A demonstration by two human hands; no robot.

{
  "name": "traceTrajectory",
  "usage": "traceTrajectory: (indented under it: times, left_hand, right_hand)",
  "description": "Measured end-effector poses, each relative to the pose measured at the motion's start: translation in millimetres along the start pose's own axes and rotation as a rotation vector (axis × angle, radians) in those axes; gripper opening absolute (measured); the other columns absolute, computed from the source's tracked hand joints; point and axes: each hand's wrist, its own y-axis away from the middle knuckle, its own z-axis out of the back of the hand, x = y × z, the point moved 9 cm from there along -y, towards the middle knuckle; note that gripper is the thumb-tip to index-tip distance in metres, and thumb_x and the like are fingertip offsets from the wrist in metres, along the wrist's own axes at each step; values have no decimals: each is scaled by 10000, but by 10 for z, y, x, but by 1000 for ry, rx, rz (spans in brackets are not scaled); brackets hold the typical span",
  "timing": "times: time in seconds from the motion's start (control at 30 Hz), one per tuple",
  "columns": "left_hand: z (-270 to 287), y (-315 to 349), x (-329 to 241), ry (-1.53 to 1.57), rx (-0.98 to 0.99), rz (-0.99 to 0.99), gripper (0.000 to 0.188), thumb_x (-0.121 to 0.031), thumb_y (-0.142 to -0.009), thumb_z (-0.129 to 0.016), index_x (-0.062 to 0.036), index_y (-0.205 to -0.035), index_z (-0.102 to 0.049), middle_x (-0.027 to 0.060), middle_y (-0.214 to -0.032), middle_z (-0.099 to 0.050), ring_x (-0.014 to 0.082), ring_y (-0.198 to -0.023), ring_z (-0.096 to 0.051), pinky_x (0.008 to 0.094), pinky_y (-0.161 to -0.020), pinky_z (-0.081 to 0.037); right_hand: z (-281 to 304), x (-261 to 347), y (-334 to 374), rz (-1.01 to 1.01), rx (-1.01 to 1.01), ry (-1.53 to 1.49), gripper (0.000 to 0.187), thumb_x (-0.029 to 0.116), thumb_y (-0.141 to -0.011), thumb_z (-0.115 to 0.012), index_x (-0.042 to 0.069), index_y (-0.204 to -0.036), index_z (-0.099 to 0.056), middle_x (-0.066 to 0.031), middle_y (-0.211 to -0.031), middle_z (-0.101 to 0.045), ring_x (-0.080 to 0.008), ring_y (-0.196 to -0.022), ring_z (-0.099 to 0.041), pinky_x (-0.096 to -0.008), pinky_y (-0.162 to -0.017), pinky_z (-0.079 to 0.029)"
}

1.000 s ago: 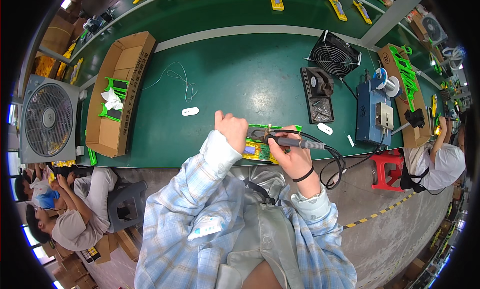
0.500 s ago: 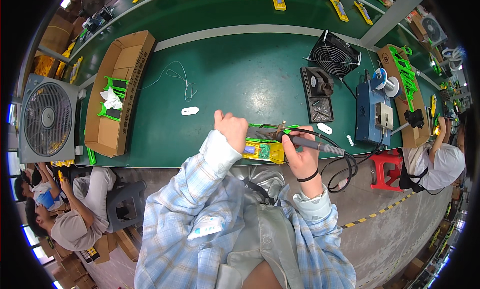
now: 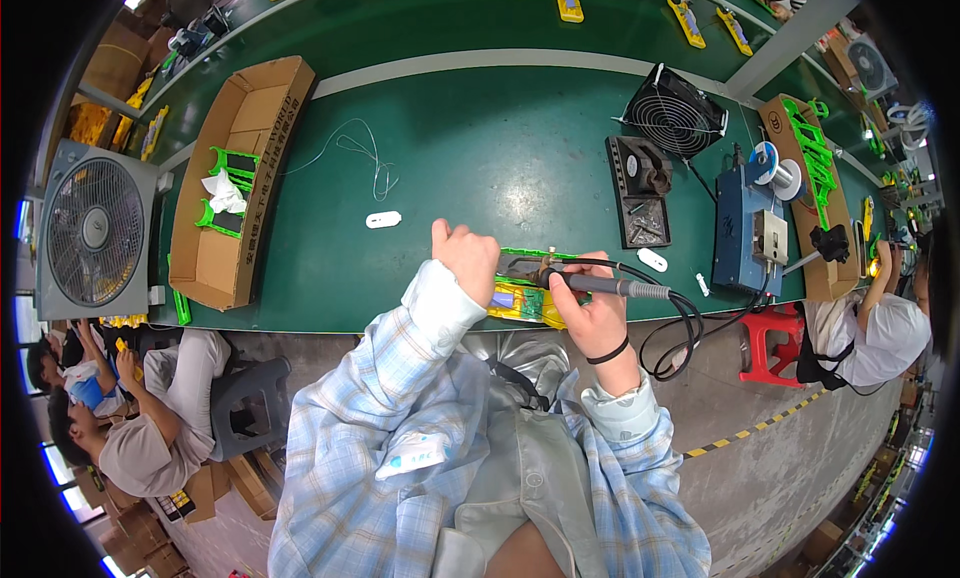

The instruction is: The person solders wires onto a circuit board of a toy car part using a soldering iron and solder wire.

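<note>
My right hand (image 3: 598, 316) grips a soldering iron (image 3: 618, 287) with a grey handle, its cable looping off to the right. The iron's front end points left over a dark panel with a bright green frame (image 3: 540, 252). Against the panel's near side lies a yellow casing (image 3: 545, 311) with a green circuit board (image 3: 528, 300) and a purple-blue part showing. My left hand (image 3: 466, 262) is closed at the left end of these two pieces; its fingertips are hidden, so what it pinches cannot be made out.
On the green bench (image 3: 450, 128) stand a cardboard tray (image 3: 268, 178) with green frames, a black fan (image 3: 675, 110), an iron stand (image 3: 640, 173), a blue soldering station (image 3: 738, 223) and a solder spool (image 3: 777, 171). A grey fan (image 3: 95, 233) stands left. Co-workers sit at both sides.
My right hand and the soldering iron have shifted slightly left along the workpiece, and the iron's cable has moved with them. My left hand stays closed in nearly the same place.
</note>
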Motion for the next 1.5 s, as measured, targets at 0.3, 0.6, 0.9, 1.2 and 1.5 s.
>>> traceTrajectory:
  times: [0.3, 0.6, 0.9, 1.2, 1.5]
  left_hand:
    - [-4, 6, 6, -7, 44, -8, 47, -87, -606, -560, -71, -598, -604, 96, -591, -579, 239, -690, -568, 386, -796, -313]
    - [-8, -2, 8, 2, 66, 1, 51, -85, -615, -556, -72, -607, -604, 98, -596, -582, 239, -692, -569, 392, -809, -310]
    - [82, 21, 3, -33, -138, -39, 47, -97, -532, -624, -135, -506, -623, 60, -496, -534, 217, -579, -511, 362, -722, -308]
    - [7, 8, 5, 5, 56, 1, 53, -69, -609, -555, -68, -608, -608, 98, -598, -583, 242, -711, -571, 400, -830, -303]
    - [-6, 11, 17, 14, 61, 3, 51, -68, -605, -553, -67, -612, -603, 102, -593, -577, 249, -703, -566, 406, -833, -306]
  right_hand:
    - [-35, -14, -13, -15, 12, -10, 195, 133, -768, -626, -5, -837, -507, -50, -752, -504, -114, -624, -488, -236, -553, -409]
    - [-37, -13, -11, 10, -17, -6, 254, 198, -773, -613, -39, -809, -530, -86, -750, -537, -150, -541, -518, -271, -515, -422]
    - [-40, 38, -47, 14, -41, 20, 191, 132, -775, -627, -23, -797, -517, -47, -680, -509, -95, -549, -463, -227, -508, -390]
    - [14, -32, -36, -42, -122, -30, 187, 121, -770, -632, -28, -797, -521, -64, -660, -532, -115, -543, -497, -238, -499, -399]
    - [255, -66, 94, -38, -232, -139, 167, 74, -761, -624, -18, -814, -495, -40, -757, -484, -85, -596, -470, -207, -528, -395]
